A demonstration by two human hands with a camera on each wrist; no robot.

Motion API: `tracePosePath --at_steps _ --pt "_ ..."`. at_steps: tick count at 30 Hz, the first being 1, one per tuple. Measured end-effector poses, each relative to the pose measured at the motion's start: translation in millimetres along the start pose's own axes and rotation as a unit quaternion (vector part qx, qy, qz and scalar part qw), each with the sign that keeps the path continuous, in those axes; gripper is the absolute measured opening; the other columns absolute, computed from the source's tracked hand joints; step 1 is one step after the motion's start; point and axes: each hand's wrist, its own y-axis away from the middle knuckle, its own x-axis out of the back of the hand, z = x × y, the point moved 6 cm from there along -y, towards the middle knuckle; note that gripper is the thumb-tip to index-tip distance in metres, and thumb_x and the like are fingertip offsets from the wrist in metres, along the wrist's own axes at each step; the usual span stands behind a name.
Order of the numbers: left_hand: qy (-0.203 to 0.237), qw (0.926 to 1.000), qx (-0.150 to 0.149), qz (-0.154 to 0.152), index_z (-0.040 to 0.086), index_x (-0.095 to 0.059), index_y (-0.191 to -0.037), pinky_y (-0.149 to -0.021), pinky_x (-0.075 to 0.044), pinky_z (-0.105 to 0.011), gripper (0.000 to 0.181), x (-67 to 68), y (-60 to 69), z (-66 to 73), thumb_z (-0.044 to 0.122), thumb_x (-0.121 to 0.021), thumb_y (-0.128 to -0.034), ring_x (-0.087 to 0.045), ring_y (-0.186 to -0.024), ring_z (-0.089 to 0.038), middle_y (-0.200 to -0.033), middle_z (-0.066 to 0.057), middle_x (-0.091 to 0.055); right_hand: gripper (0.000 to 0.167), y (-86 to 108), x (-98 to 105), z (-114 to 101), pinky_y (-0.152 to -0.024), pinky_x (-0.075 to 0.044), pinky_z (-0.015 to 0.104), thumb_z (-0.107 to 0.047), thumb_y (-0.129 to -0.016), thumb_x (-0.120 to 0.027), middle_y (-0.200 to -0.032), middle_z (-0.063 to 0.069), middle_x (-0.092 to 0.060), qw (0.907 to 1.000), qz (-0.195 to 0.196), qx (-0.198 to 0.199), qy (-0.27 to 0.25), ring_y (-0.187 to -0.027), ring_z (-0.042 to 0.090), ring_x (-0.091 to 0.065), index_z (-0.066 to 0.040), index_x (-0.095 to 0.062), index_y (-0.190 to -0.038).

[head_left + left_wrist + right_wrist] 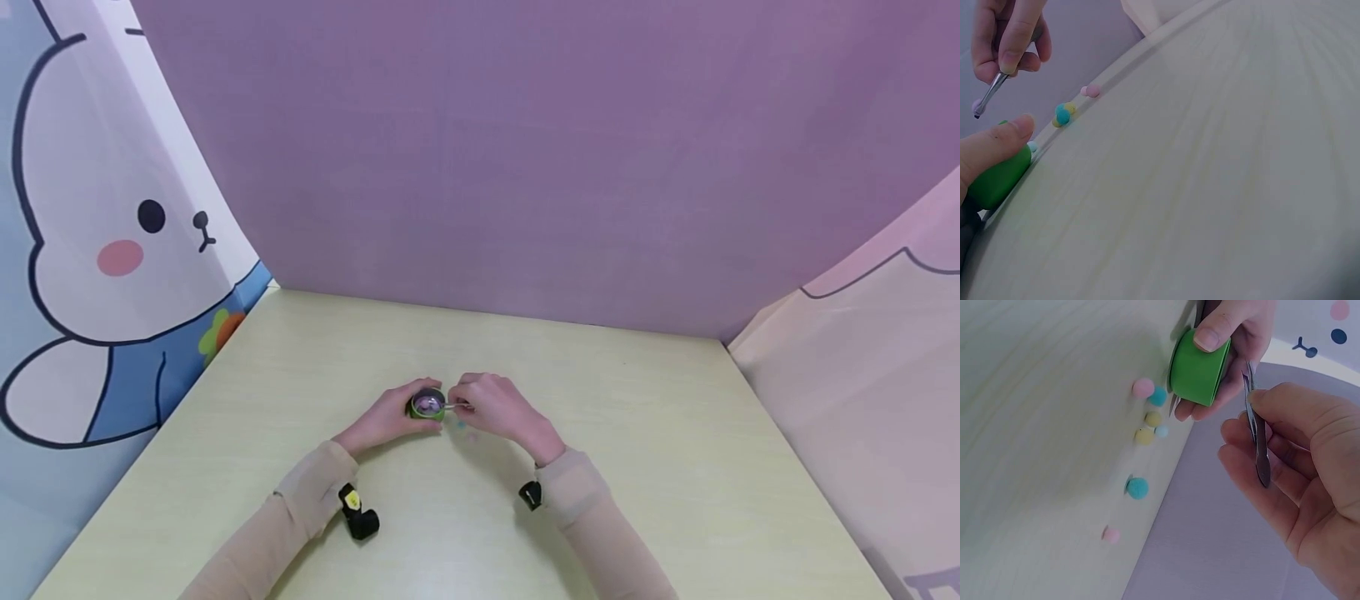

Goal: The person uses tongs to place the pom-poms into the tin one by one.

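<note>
- You have a pale, faintly streaked table (645, 450) before you.
- Beyond it, you face a plain purple wall (525, 167).
- Your left shows a cartoon-animal panel (82, 183); your right, a pale pink panel (862, 400).

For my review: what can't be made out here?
Right wrist view: inside of the green container, hidden by its wall.
Head view: the container's contents, too small to identify.
Left wrist view: left hand, mostly cut off by the left edge; tweezers, partly behind the right hand.
</note>
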Motion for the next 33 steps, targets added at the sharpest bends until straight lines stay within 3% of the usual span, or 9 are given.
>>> tracePosePath --at_steps 33 --pt "-0.006 1.0000 -0.003 0.005 0.018 -0.049 -0.144 -0.110 -0.046 -0.052 0.076 -0.9 -0.8 0.3 0.039 -0.083 -0.0789 -0.060 -0.125 -0.028 -0.139 -0.008 -0.061 0.012 11.6 1.3 5.9 -0.058 -0.048 0.016 -0.006 -0.088 -0.069 -0.090 0.000 -0.072 0.9995 -0.004 -0.029 -0.011 -0.071 0.008 -0.062 -0.012 -0.076 -0.095"
